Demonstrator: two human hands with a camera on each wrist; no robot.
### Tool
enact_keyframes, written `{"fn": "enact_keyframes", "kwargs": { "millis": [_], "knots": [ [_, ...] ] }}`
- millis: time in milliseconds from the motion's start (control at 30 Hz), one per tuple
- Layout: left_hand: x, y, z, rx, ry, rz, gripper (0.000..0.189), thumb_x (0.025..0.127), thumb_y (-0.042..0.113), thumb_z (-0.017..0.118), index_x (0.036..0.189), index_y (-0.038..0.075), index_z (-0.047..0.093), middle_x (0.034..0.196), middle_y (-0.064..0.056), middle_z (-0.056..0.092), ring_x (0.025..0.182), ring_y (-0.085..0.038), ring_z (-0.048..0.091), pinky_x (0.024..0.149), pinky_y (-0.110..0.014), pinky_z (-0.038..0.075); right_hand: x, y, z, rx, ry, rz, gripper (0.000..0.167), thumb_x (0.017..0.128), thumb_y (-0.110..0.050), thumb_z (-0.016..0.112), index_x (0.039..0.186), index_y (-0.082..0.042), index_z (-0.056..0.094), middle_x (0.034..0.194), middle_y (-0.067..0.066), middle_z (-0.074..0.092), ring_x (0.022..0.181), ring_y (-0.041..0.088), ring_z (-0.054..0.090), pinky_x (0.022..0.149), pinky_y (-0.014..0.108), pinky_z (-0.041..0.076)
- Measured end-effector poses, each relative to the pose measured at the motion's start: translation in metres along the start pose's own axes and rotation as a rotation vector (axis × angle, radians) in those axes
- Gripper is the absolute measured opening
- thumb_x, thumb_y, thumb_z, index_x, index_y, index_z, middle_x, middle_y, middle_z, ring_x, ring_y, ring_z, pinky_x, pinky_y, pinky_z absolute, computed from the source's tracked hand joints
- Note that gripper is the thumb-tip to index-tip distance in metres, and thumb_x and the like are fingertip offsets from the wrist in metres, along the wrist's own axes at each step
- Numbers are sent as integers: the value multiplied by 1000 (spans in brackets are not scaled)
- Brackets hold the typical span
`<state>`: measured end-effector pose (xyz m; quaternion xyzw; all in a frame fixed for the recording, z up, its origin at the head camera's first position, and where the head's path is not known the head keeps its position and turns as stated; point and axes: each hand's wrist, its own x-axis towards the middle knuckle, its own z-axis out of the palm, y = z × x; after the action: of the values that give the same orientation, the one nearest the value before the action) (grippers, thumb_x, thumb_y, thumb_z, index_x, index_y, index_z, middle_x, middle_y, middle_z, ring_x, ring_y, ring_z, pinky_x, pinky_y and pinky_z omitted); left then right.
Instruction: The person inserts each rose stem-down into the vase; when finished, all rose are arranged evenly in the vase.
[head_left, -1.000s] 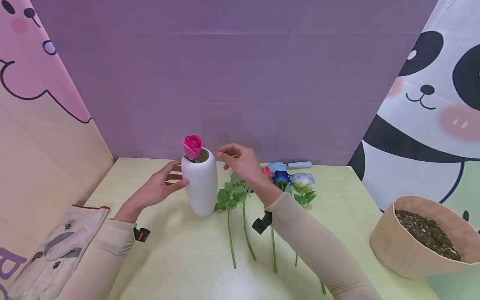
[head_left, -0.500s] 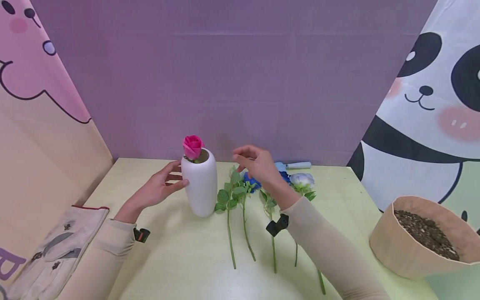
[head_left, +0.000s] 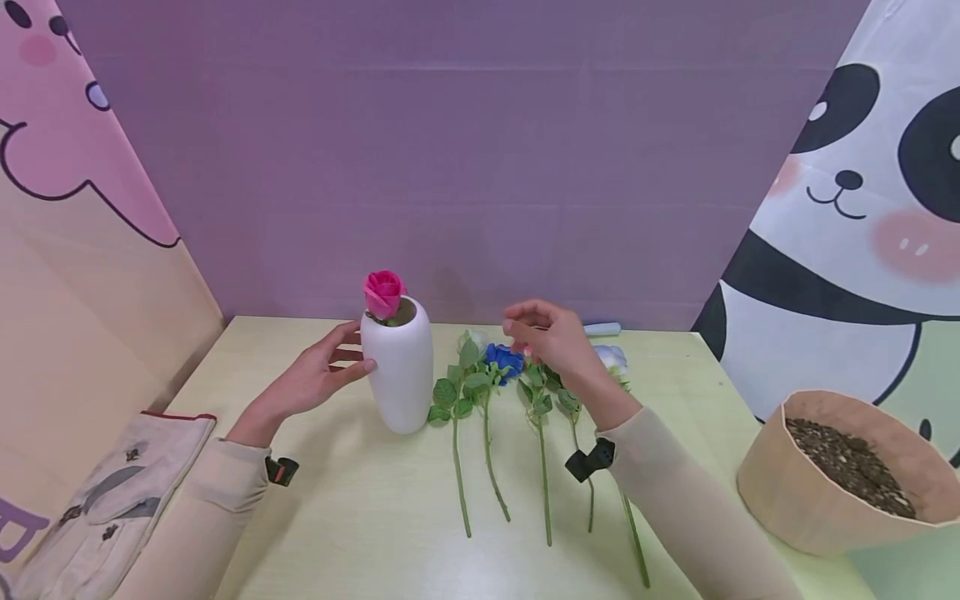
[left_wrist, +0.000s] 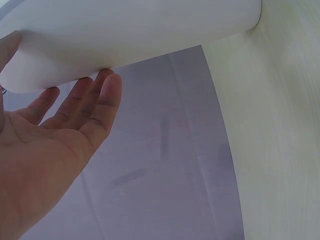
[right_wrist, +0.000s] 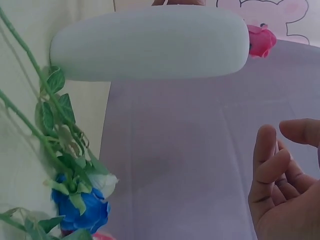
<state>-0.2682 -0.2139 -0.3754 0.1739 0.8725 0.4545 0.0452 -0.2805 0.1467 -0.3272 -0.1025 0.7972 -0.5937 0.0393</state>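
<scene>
A white vase stands upright on the table with one pink rose in its mouth. My left hand holds the vase's left side, thumb in front and fingers reaching behind; in the left wrist view its fingertips touch the wall. My right hand is empty, with loosely bent fingers, above the flower heads. Below and beside it lie several long-stemmed artificial flowers, among them a blue one, a white one and a pale lilac one. The hand partly hides a pinkish-red bloom.
A tan pot of dark soil stands at the right. Pale work gloves lie at the left edge. Behind the right hand, a light blue tool handle shows near the purple backdrop.
My right hand has moved rightward, away from the vase and over the flowers, with nothing in it. My left hand stays at the vase, and the pink rose stays in its mouth.
</scene>
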Motion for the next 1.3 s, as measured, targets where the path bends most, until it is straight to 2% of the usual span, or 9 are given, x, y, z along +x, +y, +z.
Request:
{"fn": "enact_keyframes", "kwargs": {
  "millis": [333,833,1300],
  "knots": [
    [0,-4,0,-6,1,3,76,96,46,64,156,20,25,149,-14,44,135,-39,51,110,-57,46,-9,14,-16,-77,12,31,25,98,-26,63,121,-15,65,96,2,70,78,18,65,52,26,46],
    [2,-7,1,-3,-1,10,79,95,47,64,157,20,23,150,-14,43,135,-41,50,110,-58,45,-34,46,-51,-131,35,62,33,99,-31,63,122,-8,63,96,-8,71,80,15,71,56,28,51],
    [2,-6,2,7,1,17,78,96,46,64,157,19,25,149,-14,45,134,-38,52,110,-56,46,-55,76,-74,-157,30,100,38,99,-32,63,125,-5,62,96,-8,71,80,13,71,57,30,51]
  ]
}}
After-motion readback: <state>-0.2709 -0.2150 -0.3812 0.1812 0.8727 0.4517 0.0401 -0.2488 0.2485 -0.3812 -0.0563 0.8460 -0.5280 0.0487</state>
